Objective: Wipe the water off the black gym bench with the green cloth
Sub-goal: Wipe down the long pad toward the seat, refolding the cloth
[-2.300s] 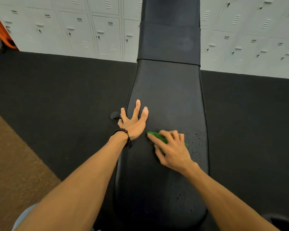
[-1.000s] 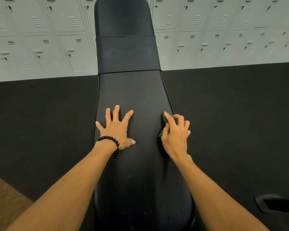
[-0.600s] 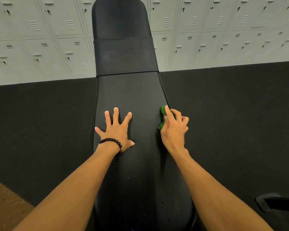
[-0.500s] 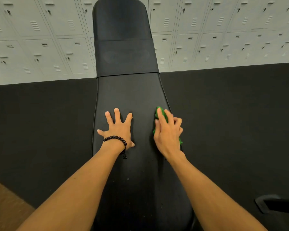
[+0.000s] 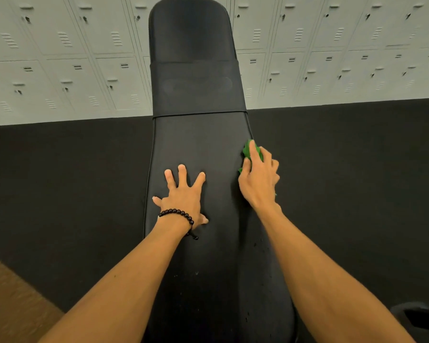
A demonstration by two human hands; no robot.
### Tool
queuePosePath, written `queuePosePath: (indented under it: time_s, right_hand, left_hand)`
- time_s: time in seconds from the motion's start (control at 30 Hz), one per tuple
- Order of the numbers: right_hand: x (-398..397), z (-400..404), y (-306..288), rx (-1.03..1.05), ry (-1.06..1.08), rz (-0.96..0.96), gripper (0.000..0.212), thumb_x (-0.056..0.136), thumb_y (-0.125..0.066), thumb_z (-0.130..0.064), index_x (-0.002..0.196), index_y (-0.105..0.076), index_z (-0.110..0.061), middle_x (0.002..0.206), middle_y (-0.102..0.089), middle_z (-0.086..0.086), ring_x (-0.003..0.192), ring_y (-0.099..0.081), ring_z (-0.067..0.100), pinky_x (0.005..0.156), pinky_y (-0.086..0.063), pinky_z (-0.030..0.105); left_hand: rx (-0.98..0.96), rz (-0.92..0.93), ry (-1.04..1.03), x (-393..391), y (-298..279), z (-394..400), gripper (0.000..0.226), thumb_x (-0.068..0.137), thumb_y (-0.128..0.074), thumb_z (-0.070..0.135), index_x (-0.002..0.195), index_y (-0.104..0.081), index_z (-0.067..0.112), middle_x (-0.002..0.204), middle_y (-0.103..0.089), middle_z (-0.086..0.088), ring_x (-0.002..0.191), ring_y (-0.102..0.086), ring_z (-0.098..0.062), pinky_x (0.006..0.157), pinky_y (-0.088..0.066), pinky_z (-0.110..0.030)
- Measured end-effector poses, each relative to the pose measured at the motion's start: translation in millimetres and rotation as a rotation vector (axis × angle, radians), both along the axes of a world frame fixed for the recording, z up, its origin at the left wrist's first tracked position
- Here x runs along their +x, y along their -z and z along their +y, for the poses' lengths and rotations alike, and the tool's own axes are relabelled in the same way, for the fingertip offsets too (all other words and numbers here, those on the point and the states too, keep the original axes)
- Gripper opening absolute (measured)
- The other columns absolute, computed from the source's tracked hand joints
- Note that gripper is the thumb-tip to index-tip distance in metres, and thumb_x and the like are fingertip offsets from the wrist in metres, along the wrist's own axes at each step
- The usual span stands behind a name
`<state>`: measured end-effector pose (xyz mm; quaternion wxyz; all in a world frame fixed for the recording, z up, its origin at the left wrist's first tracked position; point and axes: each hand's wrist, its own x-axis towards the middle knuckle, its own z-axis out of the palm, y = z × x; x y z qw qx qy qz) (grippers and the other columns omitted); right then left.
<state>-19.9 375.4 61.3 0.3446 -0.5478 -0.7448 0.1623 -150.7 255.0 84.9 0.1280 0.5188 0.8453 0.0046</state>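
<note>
Left hand (image 5: 182, 194) splayed flat, bracing bench (image 5: 198, 139); right hand (image 5: 258, 179) pressing cloth (image 5: 246, 151) along right edge, fingers curled over it, mopping droplets.

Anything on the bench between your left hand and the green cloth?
Nothing: head view shows bare padding of the black gym bench between the left hand and the crumpled green cloth.

Even, diffuse indoor light, apparently from overhead, with no hard shadows. Soft, short shadows lie beneath the left hand (image 5: 182, 194) and the right hand (image 5: 258, 180) on the black gym bench (image 5: 203, 142). The bench pad shows a faint matte sheen without glare; small water droplets (image 5: 256, 243) catch dim highlights. The white lockers (image 5: 60, 70) are bright but not blown out. Wide-angle distortion bends locker lines towards the frame edges. The forearms near the lower edge look slightly soft.
</note>
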Motion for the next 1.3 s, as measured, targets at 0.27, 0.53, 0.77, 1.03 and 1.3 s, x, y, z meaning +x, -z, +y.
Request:
queuePosePath:
  time_s: [0.27,0.53,0.77,1.03,1.3]
  right_hand:
    - [35.6,-73.6,57.9,0.219,-0.034,-0.161,0.064,0.088,-0.060,-0.010,0.148,-0.042,-0.023,0.149,-0.043,0.008,0.128,-0.039,0.032,0.095,-0.038,0.057]
    - [-29.2,-23.9,16.0,0.276,-0.363,-0.219,0.061,0.092,-0.054,-0.004,0.149,-0.043,-0.020,0.160,-0.032,0.009,0.150,-0.021,0.034,0.116,-0.025,0.057]
    - [-15.7,-87.4,58.5,0.626,-0.958,-0.523,0.066,0.075,-0.066,-0.014,0.138,-0.052,-0.029,0.149,-0.044,0.003,0.122,-0.040,0.032,0.086,-0.047,0.051]
    - [-54.8,-58.4,18.1,0.296,-0.387,-0.178,0.047,0.088,-0.058,-0.004,0.131,-0.061,-0.023,0.125,-0.046,0.013,0.107,-0.038,0.034,0.083,-0.042,0.052]
    - [-102.2,-83.9,5.6,0.354,-0.448,-0.287,0.051,0.086,-0.060,-0.011,0.131,-0.059,-0.035,0.127,-0.055,-0.003,0.107,-0.041,0.030,0.080,-0.035,0.044]
  left_hand:
    - [0.000,-0.002,0.027,-0.6,2.8,-0.1,0.114,0.073,-0.083,0.043,0.152,-0.001,0.040,0.159,0.024,-0.004,0.145,0.025,-0.041,0.104,-0.025,-0.076]
    - [0.493,-0.153,-0.168,-28.6,-16.9,-34.0,0.040,0.095,-0.058,0.036,0.134,-0.047,0.034,0.146,-0.035,0.006,0.129,-0.045,-0.022,0.088,-0.047,-0.048]
    - [0.648,-0.322,-0.272,-62.8,13.3,-63.9,0.027,0.099,-0.050,0.024,0.125,-0.055,0.029,0.126,-0.047,0.002,0.107,-0.058,-0.020,0.087,-0.047,-0.034]
    - [0.598,-0.635,-0.344,-69.1,10.4,-69.7,0.048,0.104,-0.040,0.024,0.151,-0.032,0.030,0.149,-0.044,0.002,0.133,-0.046,-0.018,0.113,-0.035,-0.037]
    - [0.623,-0.705,-0.434,-82.6,9.6,-70.0,0.042,0.104,-0.036,0.028,0.146,-0.038,0.027,0.127,-0.058,0.008,0.123,-0.052,-0.018,0.097,-0.036,-0.026]
